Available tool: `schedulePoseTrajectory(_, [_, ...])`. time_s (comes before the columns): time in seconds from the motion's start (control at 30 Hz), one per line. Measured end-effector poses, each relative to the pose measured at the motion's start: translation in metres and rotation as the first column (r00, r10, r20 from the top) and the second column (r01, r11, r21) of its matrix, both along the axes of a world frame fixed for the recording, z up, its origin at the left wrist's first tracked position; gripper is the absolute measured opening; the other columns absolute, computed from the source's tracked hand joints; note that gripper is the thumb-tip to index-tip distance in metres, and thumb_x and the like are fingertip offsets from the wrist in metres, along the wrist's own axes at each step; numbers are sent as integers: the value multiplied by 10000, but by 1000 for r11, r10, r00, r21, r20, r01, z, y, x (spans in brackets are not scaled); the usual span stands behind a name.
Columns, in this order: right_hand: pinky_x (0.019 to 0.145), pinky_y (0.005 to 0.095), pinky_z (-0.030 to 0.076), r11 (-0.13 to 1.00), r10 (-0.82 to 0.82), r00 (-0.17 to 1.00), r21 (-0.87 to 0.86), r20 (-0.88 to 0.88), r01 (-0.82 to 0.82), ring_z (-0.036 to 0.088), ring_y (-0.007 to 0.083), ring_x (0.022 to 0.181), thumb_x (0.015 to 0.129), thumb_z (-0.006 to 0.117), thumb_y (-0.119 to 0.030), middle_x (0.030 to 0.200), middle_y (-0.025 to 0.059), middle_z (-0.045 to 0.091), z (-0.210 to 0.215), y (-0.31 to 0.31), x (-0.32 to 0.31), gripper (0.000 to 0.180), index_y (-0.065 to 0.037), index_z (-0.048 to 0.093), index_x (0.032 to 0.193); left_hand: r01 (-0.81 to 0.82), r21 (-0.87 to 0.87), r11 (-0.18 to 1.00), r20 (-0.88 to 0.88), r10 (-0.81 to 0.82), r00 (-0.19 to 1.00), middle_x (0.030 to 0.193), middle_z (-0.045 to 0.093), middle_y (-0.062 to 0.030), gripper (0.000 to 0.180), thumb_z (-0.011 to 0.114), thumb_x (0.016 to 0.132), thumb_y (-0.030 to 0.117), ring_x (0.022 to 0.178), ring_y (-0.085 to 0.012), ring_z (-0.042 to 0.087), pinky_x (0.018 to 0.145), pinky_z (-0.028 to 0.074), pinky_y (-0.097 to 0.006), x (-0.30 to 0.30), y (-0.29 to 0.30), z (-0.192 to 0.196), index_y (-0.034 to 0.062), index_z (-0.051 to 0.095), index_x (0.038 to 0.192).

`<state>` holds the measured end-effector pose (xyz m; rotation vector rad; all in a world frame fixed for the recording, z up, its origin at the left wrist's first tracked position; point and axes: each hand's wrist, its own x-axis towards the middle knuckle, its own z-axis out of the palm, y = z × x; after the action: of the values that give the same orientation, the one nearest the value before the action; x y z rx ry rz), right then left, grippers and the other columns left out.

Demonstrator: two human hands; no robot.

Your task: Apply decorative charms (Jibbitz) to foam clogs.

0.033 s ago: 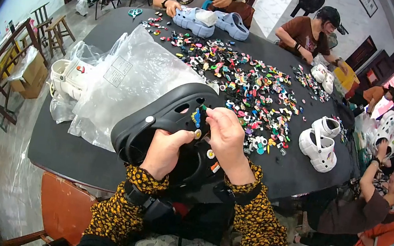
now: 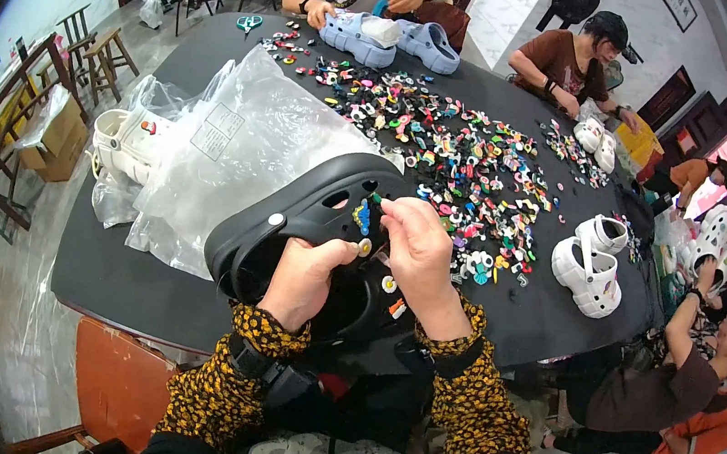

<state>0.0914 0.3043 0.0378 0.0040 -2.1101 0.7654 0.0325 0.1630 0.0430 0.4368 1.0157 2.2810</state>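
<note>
Left grip (image 2: 302, 279) holds clog (image 2: 303, 196) — right grip (image 2: 420, 251) pinches green charm (image 2: 375, 198).

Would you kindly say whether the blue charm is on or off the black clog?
On: the blue charm lies against the holed upper of the black clog; whether fully fastened, I cannot tell.

Workshop: heaped shoe charms (image 2: 467, 172), co-workers (image 2: 558, 62)

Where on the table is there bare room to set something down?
The black table shows bare along its near left edge, in front of the clear plastic bag, and at right between the patterned right sleeve and the white clogs. Loose charms crowd the middle; nearer, the left hand holds a black clog, the right hand beside it.
</note>
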Motion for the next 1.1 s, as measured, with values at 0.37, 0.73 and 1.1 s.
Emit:
schedulePoseTrajectory(0.37, [742, 398, 483, 967, -47, 999, 248, -27, 52, 572, 323, 842, 726, 620, 92, 933, 133, 586, 4, -1, 1, 267, 14, 624, 981, 74, -102, 992, 61, -68, 996, 921, 619, -12, 234, 579, 768, -34, 803, -102, 562, 734, 446, -260, -5, -6, -8, 1, 610, 997])
schedulePoseTrajectory(0.73, [821, 396, 466, 971, 4, 999, 239, 51, -16, 563, 328, 911, 747, 573, 84, 997, 154, 582, 2, -2, 10, 339, 55, 619, 1082, 64, -192, 979, -98, -84, 992, 1032, 584, 13, 450, 568, 804, 35, 911, -72, 527, 834, 421, -236, 1, -7, -6, -11, 534, 1250])
schedulePoseTrajectory(1.1, [819, 369, 431, 964, 119, 980, 220, 157, -152, 554, 278, 910, 747, 575, 69, 1005, 114, 577, 5, 6, 16, 300, 42, 643, 1038, 38, -251, 967, -212, -93, 973, 1195, 566, -38, 629, 495, 730, -45, 1071, -125, 528, 966, 392, -260, 3, -6, -11, -34, 453, 1358])
